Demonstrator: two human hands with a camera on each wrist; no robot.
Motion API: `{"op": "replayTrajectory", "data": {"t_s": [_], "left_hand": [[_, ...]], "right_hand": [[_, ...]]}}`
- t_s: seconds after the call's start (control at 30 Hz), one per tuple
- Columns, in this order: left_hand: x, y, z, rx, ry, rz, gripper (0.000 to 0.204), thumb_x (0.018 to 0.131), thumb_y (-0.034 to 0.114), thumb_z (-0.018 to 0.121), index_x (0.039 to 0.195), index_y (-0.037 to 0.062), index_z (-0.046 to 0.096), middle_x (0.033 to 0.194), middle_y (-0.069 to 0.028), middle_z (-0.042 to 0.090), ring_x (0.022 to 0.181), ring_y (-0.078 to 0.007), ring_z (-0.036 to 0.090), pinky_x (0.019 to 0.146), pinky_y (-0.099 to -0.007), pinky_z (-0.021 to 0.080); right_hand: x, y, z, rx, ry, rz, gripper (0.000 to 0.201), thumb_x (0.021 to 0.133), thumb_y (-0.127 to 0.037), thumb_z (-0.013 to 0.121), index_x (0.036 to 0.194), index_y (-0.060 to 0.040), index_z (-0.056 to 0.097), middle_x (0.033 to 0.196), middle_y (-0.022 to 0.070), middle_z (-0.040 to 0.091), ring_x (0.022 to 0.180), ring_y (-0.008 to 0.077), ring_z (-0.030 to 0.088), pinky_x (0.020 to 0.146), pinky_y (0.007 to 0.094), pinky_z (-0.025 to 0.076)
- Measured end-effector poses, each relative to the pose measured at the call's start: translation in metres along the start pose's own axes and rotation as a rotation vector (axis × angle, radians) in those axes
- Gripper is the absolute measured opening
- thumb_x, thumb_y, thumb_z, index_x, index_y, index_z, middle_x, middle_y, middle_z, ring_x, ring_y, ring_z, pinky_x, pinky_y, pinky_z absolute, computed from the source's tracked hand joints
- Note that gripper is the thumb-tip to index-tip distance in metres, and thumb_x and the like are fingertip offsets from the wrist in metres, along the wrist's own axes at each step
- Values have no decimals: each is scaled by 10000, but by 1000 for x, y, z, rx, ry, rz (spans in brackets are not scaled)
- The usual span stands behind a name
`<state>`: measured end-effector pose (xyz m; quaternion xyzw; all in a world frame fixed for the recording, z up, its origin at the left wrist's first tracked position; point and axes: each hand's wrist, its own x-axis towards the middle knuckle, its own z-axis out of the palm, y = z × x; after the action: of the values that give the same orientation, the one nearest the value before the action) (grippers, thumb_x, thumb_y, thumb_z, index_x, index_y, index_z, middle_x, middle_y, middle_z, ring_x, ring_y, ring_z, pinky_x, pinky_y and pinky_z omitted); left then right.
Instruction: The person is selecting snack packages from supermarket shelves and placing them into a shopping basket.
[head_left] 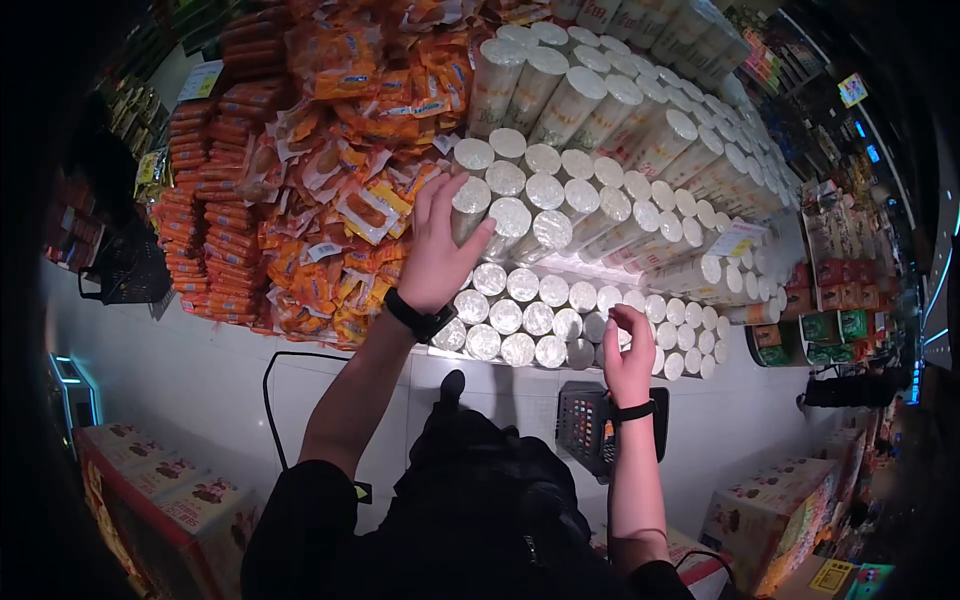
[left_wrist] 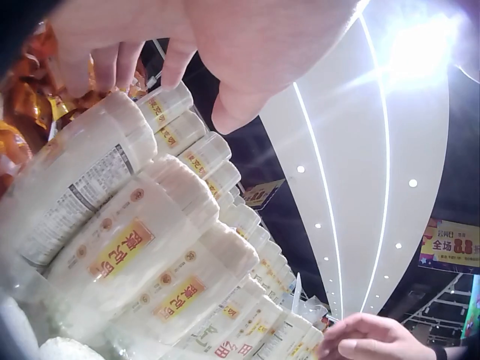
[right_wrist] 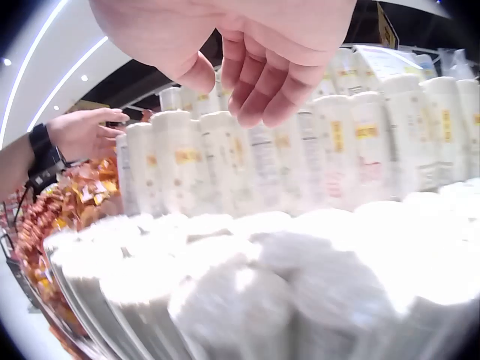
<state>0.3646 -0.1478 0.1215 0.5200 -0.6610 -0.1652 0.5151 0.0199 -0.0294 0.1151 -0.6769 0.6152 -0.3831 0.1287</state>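
Observation:
My left hand (head_left: 440,245) reaches over the front left corner of a raised block of white cylindrical packs. Its fingers lie along the far side of one clear-wrapped pack (head_left: 470,197), while the thumb stands apart near the top of a neighbouring pack (head_left: 510,217). In the left wrist view the fingers hang behind the top of a pack (left_wrist: 82,176) with a printed label. My right hand (head_left: 630,362), fingers loosely bent and holding nothing, hovers over the lower front rows of packs (head_left: 537,318). The right wrist view shows its fingertips in front of upright packs (right_wrist: 176,154).
Orange snack packets (head_left: 330,170) are heaped left of the white packs. A dark shopping basket (head_left: 585,425) sits on the floor below my right hand. Printed cartons (head_left: 170,480) stand behind at left, and a price sign (head_left: 738,238) rises among the packs at right.

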Motion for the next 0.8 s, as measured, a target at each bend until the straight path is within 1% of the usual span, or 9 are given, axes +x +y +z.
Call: {"op": "replayTrajectory", "data": {"t_s": [0.03, 0.13, 0.33, 0.47, 0.5, 0.6, 0.63, 0.73, 0.8], "left_hand": [[3, 1, 1, -46, -16, -3, 780, 1029, 233, 835, 1671, 36, 437, 1699, -243, 387, 1602, -433, 377, 1339, -509, 320], [5, -8, 16, -41, 30, 9, 836, 1028, 237, 837, 1702, 31, 387, 1708, -255, 369, 1608, -445, 366, 1340, -513, 318], [-3, -33, 28, -68, 20, -128, 998, 1014, 328, 859, 1715, -75, 274, 1708, -322, 347, 1607, -492, 352, 1342, -548, 312], [-6, -36, 31, -100, -11, -222, 1038, 1012, 348, 862, 1719, -91, 241, 1703, -340, 329, 1605, -494, 356, 1347, -540, 319], [-5, -36, 31, -111, -18, -233, 1037, 1014, 348, 860, 1720, -89, 239, 1706, -339, 323, 1607, -493, 355, 1347, -539, 320], [-4, -35, 33, -109, -12, -240, 1025, 1009, 330, 863, 1721, -74, 246, 1698, -333, 322, 1596, -488, 370, 1346, -528, 329], [-5, -36, 34, -104, -4, -237, 1021, 1008, 325, 864, 1721, -71, 249, 1692, -331, 328, 1591, -488, 374, 1344, -527, 331], [-2, -31, 32, -146, -8, -276, 1004, 1003, 296, 864, 1719, -62, 258, 1679, -321, 345, 1580, -486, 387, 1338, -526, 336], [1, -24, 27, -156, -16, -276, 1004, 996, 277, 860, 1720, -61, 252, 1680, -319, 338, 1582, -493, 376, 1336, -538, 333]], "right_hand": [[18, -13, 16, 71, -22, 25, 364, 1059, -51, 733, 1404, 18, 640, 1280, 201, 754, 1162, 319, 762, 1024, 423, 608], [62, -51, 60, 165, -67, 32, 649, 1035, -173, 825, 1563, 32, 509, 1396, 251, 696, 1292, 342, 710, 1089, 441, 583], [105, -58, 113, 34, -108, 67, 916, 973, -299, 907, 1631, 88, 401, 1531, 349, 618, 1427, 431, 636, 1185, 490, 515], [105, -63, 119, 174, -80, 154, 827, 954, -286, 936, 1534, 102, 491, 1326, 326, 747, 1159, 372, 795, 979, 439, 617], [106, -60, 117, 98, -50, 126, 767, 952, -271, 944, 1488, 93, 535, 1218, 270, 795, 997, 304, 829, 859, 403, 639], [107, -57, 104, 155, 10, 186, 746, 950, -258, 950, 1480, 81, 548, 1156, 224, 809, 943, 238, 818, 839, 376, 637], [109, -63, 96, 140, 59, 141, 720, 939, -240, 962, 1457, 69, 568, 1101, 169, 818, 930, 196, 799, 827, 345, 629], [113, -75, 61, 125, 149, 9, 702, 923, -213, 973, 1436, 61, 581, 1104, 146, 809, 933, 183, 787, 830, 332, 625], [110, -78, 37, 162, 206, 110, 684, 913, -164, 976, 1433, 46, 585, 1146, 131, 796, 975, 167, 772, 883, 332, 622]]}}
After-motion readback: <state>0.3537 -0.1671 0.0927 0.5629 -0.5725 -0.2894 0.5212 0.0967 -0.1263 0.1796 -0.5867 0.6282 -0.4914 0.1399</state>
